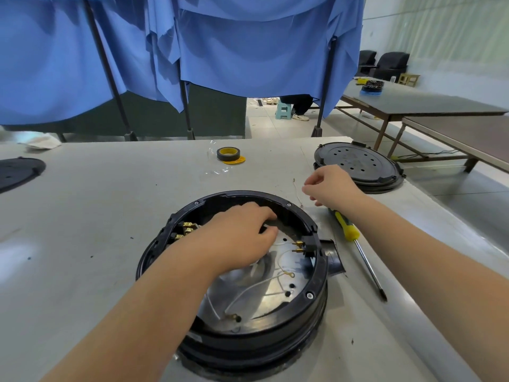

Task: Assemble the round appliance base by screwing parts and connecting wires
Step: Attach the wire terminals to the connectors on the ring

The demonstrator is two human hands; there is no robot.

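We are working at a pale grey table (96, 230), scuffed and speckled with dark bits. Behind it blue cloth (248, 51) hangs over dark poles, and to the right dark tables (413, 103) stand on a light tiled floor. A roll of black tape (228, 154) sits near the far middle of the table, on a yellow-edged disc amid clear wrapping. A round black cover (358, 166) with small holes lies at the far right, and another black disc (16, 172) shows at the left edge.

The round appliance base (316, 274) sits open in front of us, black rim around a shiny metal floor, white wires (259, 285) lying loose across it and brass terminals (298, 246) at its right wall.

Our left hand (237, 238) reaches down inside the base, fingers curled together near a white wire; we cannot tell whether they actually grip it. Our right hand (330, 188) hovers over the table just beyond the base, fingertips pinched together on something too small to make out. A yellow-and-green-handled screwdriver (355, 244) lies on the table beside the base, under that forearm.
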